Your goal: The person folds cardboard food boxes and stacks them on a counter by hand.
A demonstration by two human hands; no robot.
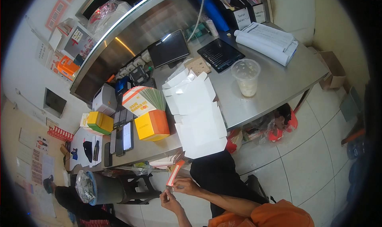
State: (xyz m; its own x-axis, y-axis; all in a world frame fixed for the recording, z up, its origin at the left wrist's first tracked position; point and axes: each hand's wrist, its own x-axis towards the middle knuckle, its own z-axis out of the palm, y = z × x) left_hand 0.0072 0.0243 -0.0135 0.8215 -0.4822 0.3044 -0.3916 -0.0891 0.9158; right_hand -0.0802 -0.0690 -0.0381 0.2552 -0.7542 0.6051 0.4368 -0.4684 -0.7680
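My right hand [187,186] pinches the lower end of a narrow orange-and-white printed card strip [174,175], which points up and away over my lap. Just below it, my left hand [171,201] has its fingertips drawn together near that same end; what they hold is too small to make out. Beyond my knee, flattened white cardboard boxes [199,119] lie overlapped and hang past the counter's near edge. To their left sits a yellow-and-orange box [152,125], with a fanned stack of printed cartons [143,99] behind it.
On the steel counter [270,88] are a clear plastic cup [246,82], a tablet [221,55], a paper bundle [270,42], a monitor [168,48] and several phones [126,135]. A lidded bin [103,188] and dark stool [137,187] stand left. Another person [67,197] is far left.
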